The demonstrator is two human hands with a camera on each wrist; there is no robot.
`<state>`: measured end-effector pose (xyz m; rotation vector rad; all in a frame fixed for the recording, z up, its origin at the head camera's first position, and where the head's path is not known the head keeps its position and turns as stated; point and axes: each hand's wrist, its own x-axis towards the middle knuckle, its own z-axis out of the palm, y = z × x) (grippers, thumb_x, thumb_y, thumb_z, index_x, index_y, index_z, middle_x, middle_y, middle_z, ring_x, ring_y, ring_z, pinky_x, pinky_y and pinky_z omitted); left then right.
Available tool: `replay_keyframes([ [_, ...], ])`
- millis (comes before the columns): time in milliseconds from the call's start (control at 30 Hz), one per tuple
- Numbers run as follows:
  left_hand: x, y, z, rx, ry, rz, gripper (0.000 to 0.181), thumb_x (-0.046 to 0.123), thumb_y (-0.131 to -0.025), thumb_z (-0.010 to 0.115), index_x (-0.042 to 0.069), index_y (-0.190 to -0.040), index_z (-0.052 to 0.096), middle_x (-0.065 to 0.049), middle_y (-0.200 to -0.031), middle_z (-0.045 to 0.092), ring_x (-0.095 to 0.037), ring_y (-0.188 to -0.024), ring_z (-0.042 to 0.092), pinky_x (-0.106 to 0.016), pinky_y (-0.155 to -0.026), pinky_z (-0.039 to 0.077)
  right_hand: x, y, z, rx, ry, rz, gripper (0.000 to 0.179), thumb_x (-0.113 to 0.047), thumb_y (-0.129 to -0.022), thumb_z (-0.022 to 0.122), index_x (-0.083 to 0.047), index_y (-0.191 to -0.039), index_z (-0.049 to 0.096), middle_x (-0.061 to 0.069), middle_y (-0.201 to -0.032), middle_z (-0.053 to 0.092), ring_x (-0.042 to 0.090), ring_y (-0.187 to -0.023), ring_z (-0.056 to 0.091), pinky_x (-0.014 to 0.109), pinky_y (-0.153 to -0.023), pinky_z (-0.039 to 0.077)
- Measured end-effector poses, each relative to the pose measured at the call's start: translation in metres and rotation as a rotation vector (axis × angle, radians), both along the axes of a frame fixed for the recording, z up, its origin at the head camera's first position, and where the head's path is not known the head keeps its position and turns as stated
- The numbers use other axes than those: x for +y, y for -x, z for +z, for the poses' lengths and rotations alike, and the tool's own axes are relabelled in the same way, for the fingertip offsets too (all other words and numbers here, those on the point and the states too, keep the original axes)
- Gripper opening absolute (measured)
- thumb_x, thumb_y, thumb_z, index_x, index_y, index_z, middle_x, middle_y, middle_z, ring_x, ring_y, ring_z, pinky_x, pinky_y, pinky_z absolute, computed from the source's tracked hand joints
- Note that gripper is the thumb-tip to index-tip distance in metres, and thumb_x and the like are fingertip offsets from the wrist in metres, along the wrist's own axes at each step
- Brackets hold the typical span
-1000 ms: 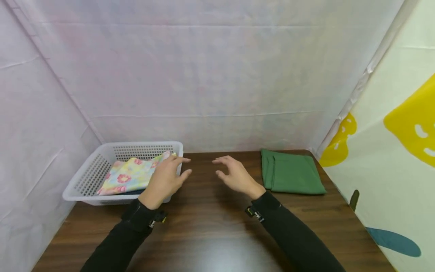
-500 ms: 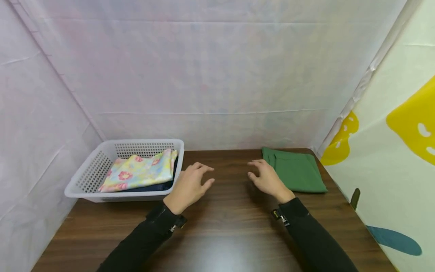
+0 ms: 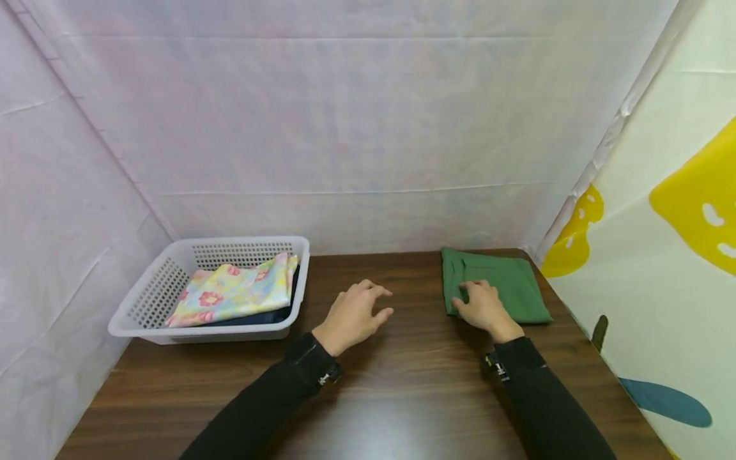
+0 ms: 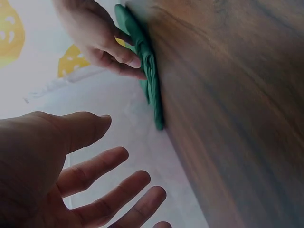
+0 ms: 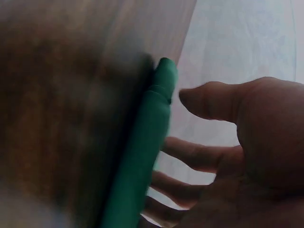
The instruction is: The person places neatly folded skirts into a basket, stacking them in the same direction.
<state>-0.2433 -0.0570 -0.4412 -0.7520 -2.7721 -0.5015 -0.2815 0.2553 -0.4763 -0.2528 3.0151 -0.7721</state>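
Folded green cloth point(image 3: 514, 294) sits on far right of surface point(image 3: 402, 377). My right hand point(image 3: 485, 309) is over its left part, fingers released; can't tell if touching. My left hand point(image 3: 352, 317) is mid-surface, fingers released. White basket point(image 3: 201, 332) at left holds flowered cloth point(image 3: 236, 294) over dark cloth point(image 3: 261, 317).

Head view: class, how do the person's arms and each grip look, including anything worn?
The left sleeve and right sleeve are black and long, reaching the wrists. Each wrist carries a small dark device with silvery parts: the left device and the right device, which also shows a yellowish speck. The left grip and right grip are ungloved.
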Motion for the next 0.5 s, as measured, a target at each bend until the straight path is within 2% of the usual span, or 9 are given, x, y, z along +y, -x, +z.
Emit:
replay_keyframes([
  [133, 0.013, 0.005, -0.006, -0.033, -0.01, -0.033, 0.04, 0.042, -0.096, 0.069, 0.02, -0.13, 0.067, -0.004, -0.122, 0.063, -0.023, -0.104, 0.061, -0.046, -0.08, 0.053, 0.0, -0.003, -0.003, -0.039, -0.037, -0.005, 0.056, -0.03, -0.104, 0.058, 0.001, -0.147, 0.044, 0.034, -0.148, 0.031, 0.058, -0.132, 0.028, 0.072, -0.098, 0.033],
  [400, 0.032, 0.011, -0.019, -0.094, 0.009, -0.085, 0.043, 0.039, -0.096, 0.07, 0.018, -0.133, 0.064, -0.005, -0.127, 0.06, -0.025, -0.107, 0.058, -0.047, -0.082, 0.053, -0.013, -0.01, 0.0, -0.002, -0.045, 0.035, 0.049, -0.027, -0.103, 0.06, -0.003, -0.144, 0.05, 0.032, -0.145, 0.038, 0.056, -0.129, 0.035, 0.069, -0.098, 0.035],
  [500, 0.037, 0.012, -0.023, -0.122, 0.032, -0.112, 0.044, 0.04, -0.097, 0.069, 0.018, -0.135, 0.063, -0.006, -0.129, 0.058, -0.026, -0.11, 0.057, -0.047, -0.083, 0.052, -0.021, -0.014, 0.0, 0.0, -0.053, 0.048, 0.051, -0.028, -0.103, 0.061, -0.002, -0.146, 0.048, 0.031, -0.143, 0.041, 0.054, -0.129, 0.038, 0.067, -0.099, 0.036],
])
